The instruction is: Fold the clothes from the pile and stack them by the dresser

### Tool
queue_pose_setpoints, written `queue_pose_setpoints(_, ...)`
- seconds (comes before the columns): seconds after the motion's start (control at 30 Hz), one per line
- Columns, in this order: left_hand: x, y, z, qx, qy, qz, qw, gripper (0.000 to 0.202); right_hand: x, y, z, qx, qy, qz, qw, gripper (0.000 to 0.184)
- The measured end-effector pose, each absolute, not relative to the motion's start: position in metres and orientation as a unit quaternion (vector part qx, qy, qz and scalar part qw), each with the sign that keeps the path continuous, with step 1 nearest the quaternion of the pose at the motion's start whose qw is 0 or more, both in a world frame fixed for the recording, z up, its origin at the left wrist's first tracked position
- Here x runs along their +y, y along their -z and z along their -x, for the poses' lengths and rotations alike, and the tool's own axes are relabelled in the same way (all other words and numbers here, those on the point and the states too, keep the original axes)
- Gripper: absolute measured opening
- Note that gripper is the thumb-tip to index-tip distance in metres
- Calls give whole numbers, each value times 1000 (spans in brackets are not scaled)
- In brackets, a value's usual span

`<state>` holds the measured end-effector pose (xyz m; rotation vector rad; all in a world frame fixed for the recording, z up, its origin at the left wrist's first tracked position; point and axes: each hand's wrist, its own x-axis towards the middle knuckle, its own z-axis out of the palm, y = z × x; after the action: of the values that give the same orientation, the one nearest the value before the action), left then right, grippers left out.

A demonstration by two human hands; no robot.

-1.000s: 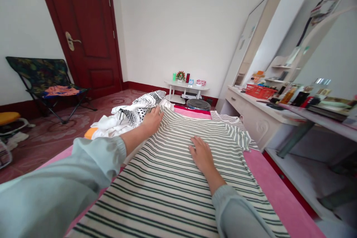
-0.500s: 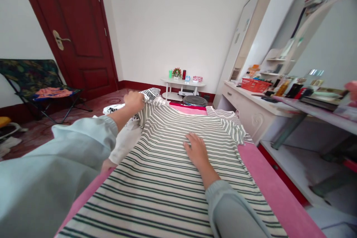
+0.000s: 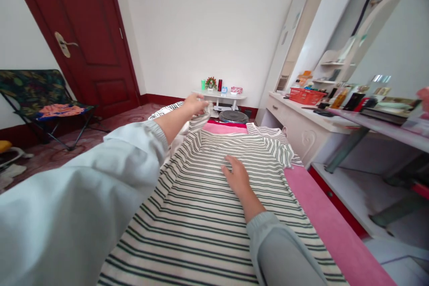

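A white shirt with dark green stripes (image 3: 208, 214) lies spread on a pink bed (image 3: 321, 223). My right hand (image 3: 236, 176) rests flat on the shirt's chest, fingers stretched out. My left hand (image 3: 196, 103) is raised over the far left shoulder of the shirt and pinches its left sleeve (image 3: 201, 120), lifting it off the bed. The shirt's right sleeve (image 3: 283, 154) lies folded near the bed's right edge. My left forearm hides a pile of white and black patterned clothes (image 3: 167, 109).
A white dresser (image 3: 301, 123) with a red basket (image 3: 306, 96) and bottles stands at the right. A small white table (image 3: 223, 96) is at the far wall. A folding chair (image 3: 40, 94) and a dark red door (image 3: 83, 40) are at the left.
My left hand took hold of the shirt's left sleeve, lifted it and carried it to the right over the shirt. My right hand stayed flat on the chest.
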<state>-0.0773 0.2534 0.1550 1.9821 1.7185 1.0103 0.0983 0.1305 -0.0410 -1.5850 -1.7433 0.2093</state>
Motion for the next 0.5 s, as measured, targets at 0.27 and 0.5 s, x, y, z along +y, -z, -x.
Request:
queue_pose_setpoints(0.27, 146, -89, 128, 500, -196, -801, 265, 62, 136, 41, -101, -584, -185, 602, 513, 51)
queue_pose_setpoints(0.5, 21, -55, 234, 572, -29, -802, 170, 51, 129, 30, -95, -608, -171, 633, 449, 51)
